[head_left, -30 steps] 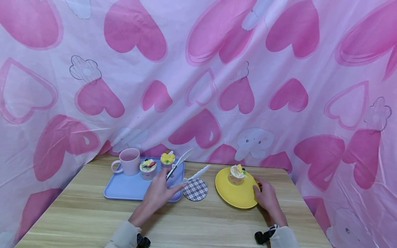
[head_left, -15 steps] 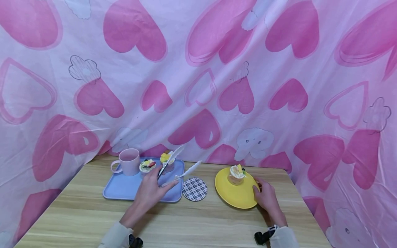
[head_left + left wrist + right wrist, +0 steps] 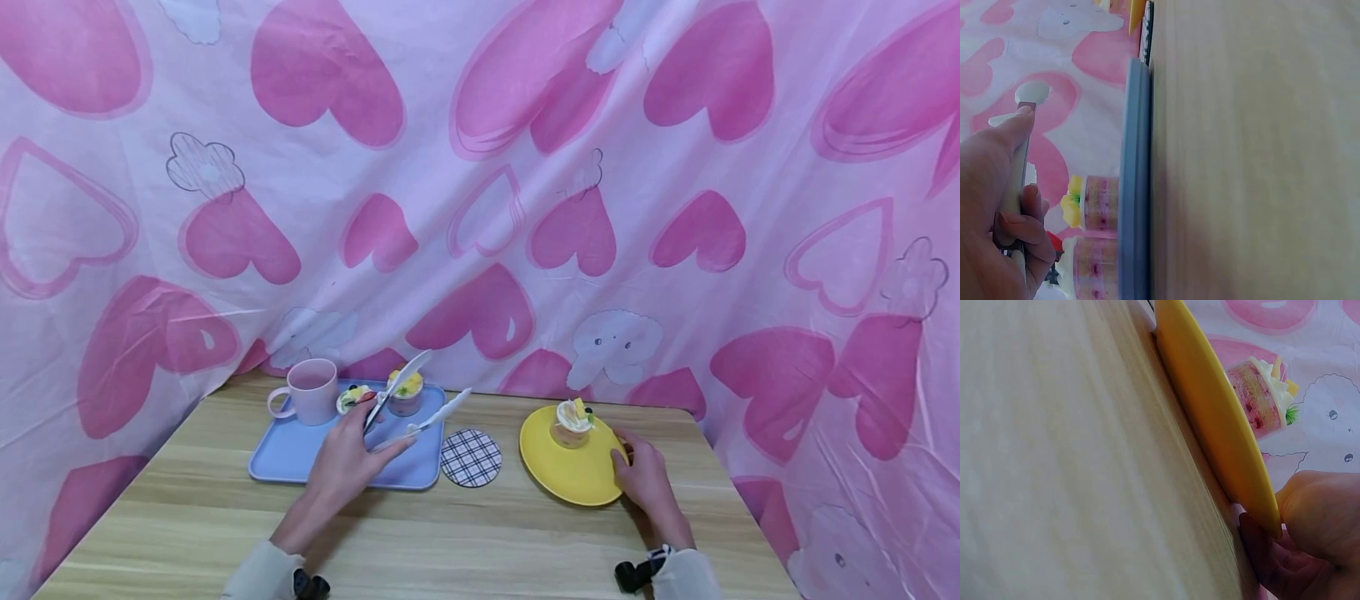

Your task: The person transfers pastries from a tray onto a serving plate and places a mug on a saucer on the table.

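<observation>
My left hand (image 3: 341,462) grips a pair of tongs (image 3: 446,410) with white tips, held over the blue tray (image 3: 288,458) with the tips spread apart and nothing between them. Behind the tongs on the tray stand a dessert cup with yellow fruit topping (image 3: 406,400) and a dessert cup with a strawberry (image 3: 1094,269), the latter partly hidden by the hand in the head view. With thumb above and fingers beneath, my right hand (image 3: 647,475) pinches the right rim of a yellow plate (image 3: 577,492). A third dessert cup (image 3: 573,425) sits on that plate.
A pink mug (image 3: 313,392) stands at the tray's back left. Between tray and plate lies a round plaid coaster (image 3: 471,458). A pink heart-patterned cloth (image 3: 480,208) hangs behind the wooden table (image 3: 480,550).
My left hand has moved left with the tongs, from near the coaster to over the tray, now covering part of the strawberry dessert cup. My right hand and the plate stay in place.
</observation>
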`<state>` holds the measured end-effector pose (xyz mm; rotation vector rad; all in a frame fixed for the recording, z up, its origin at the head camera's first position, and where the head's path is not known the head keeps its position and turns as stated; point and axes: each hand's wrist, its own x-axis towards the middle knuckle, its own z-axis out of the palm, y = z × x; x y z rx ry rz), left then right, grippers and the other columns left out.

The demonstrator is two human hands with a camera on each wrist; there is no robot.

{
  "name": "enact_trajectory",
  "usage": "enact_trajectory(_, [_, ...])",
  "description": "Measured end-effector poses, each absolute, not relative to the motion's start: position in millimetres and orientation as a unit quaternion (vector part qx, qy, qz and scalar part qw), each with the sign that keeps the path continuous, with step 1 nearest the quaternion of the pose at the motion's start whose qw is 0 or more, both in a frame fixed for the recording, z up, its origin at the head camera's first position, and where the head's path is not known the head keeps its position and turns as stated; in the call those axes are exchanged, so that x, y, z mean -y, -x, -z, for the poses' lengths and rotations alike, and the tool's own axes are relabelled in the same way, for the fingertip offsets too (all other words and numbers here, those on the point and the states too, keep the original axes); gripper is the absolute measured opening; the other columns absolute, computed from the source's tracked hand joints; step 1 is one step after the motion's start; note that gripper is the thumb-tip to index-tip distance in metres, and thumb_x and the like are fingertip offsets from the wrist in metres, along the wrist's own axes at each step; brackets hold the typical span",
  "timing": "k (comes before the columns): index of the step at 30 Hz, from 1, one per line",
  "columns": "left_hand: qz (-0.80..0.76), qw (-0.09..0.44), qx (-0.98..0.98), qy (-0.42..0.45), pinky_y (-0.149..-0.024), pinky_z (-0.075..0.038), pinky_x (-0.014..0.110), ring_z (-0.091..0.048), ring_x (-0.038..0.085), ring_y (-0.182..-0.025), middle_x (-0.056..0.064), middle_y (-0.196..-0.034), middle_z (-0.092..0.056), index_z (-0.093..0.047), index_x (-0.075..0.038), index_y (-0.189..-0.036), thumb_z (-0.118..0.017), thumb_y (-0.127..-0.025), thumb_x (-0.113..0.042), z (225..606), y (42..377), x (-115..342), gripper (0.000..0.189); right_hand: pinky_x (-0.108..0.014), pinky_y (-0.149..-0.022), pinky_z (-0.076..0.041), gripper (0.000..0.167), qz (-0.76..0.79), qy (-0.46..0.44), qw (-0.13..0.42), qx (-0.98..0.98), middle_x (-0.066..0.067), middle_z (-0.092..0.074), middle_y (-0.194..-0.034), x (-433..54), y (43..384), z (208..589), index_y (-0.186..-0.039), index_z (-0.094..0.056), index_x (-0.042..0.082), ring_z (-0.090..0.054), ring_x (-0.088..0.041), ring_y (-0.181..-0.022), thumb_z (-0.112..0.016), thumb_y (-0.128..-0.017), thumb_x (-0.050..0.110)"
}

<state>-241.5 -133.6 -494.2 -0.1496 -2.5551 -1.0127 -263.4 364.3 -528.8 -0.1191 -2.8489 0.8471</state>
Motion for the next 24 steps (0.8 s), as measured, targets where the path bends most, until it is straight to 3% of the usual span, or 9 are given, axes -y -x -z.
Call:
enact_trajectory(12, [0.358,0.195,0.912,0.043,-0.1,-0.059,0.06,-0.071,0.038,-0.116,0.019,-0.131,-0.072,-0.054,-0.003,-0.153,-0.091,-0.081,-0.062,496.2,235.3,149.6,0.1,-0.053,-0.092,-0.059,0.044,-0.285,0.033,0.097,0.953,-0.026,-0.071,-0.123,-364.2,263.9,529.8,-0.149,-0.059,-0.001,-0.068,-0.036,-0.107,-0.064,-0.106,0.01])
enact_trajectory(24, [0.35,0.185,0.918,0.032,-0.103,-0.057,0.061,-0.069,0.044,-0.126,0.026,-0.145,-0.066,-0.052,-0.001,-0.154,-0.086,-0.082,-0.068,492.9,233.2,157.1,0.103,-0.054,-0.093,-0.059,0.045,-0.287,0.037,0.089,0.953,-0.026,-0.07,-0.126,-364.7,263.0,530.5,-0.151,-0.058,-0.001,-0.067,-0.035,-0.108,-0.063,-0.107,0.009])
